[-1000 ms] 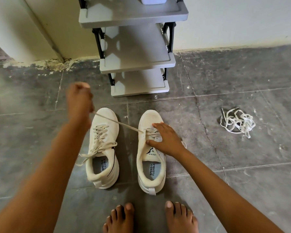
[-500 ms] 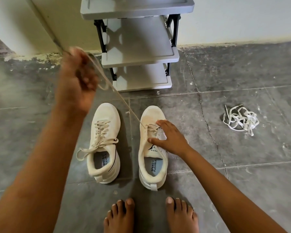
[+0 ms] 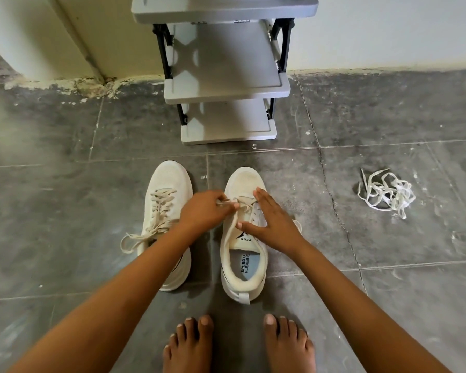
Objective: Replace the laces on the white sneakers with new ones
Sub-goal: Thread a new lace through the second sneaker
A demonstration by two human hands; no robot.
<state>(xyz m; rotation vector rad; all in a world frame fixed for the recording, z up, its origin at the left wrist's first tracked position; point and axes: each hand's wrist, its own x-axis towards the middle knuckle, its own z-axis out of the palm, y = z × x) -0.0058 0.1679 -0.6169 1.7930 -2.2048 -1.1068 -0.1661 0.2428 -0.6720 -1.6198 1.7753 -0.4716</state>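
Both hands are at the right sneaker (image 3: 244, 238), which serves as the reference point for this report. Left hand (image 3: 206, 210) is closed in a pinch on the old lace (image 3: 237, 204) at the lower eyelet rows, on the shoe's left flank near the toe end. Right hand (image 3: 269, 224) lies flat and spread over the tongue and right eyelet row, fingers extended, gripping nothing; it appears to pin the shoe to the floor (image 3: 65, 211).

Right sneaker: most eyelets look empty, with lace remaining only in the rows nearest the toe. Its long axis runs from the heel, nearest the person's feet, to the toe, which points at the grey shelf rack (image 3: 226, 84) beyond.

Left sneaker (image 3: 167, 211): just to the left of the right sneaker, parallel, fully laced, bow loose, untouched.

New laces (image 3: 386, 192): a loose white bundle on the floor, well apart from the right sneaker on its right side.

Judgement: removal of the old lace from the first shoe is close to done. The remaining crossings lie directly under the left hand, so the pull should go out to the left and away from the shoe, across its long axis. The right hand is the nearer one to the bundle for the later fetch.
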